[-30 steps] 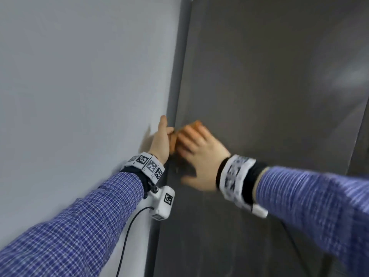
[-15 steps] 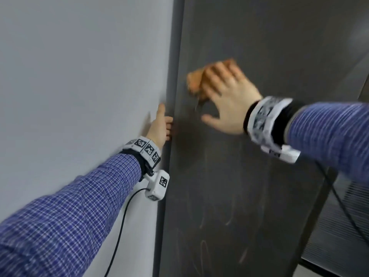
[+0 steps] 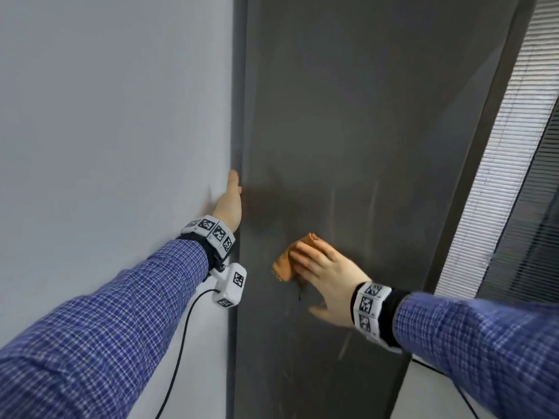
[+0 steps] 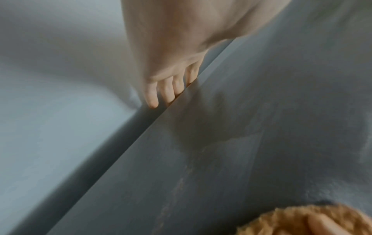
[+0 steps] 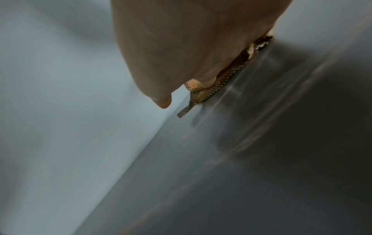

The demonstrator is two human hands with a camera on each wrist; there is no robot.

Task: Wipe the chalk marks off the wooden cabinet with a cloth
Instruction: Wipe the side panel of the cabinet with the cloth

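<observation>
The tall dark grey cabinet panel (image 3: pixel 363 116) stands upright beside a white wall. Faint chalk marks (image 3: pixel 374 195) streak its lower half, and one chalk streak (image 4: pixel 177 187) runs past the left wrist view. My right hand (image 3: pixel 326 273) presses an orange cloth (image 3: pixel 282 264) flat against the panel with straight, spread fingers. In the right wrist view the cloth (image 5: pixel 209 91) peeks out under the palm. My left hand (image 3: pixel 231 204) rests on the panel's left edge, up and left of the cloth. Its fingers (image 4: pixel 168 90) lie straight, with their tips hidden behind the edge.
A white wall (image 3: pixel 106 146) meets the cabinet on the left. Window blinds (image 3: pixel 499 176) run down the right side beyond the panel's right edge. A black cable (image 3: pixel 178 358) hangs from the left wrist camera.
My right hand swept the cloth up above the left hand, then down to below and right of it. The left hand has stayed on the cabinet's edge.
</observation>
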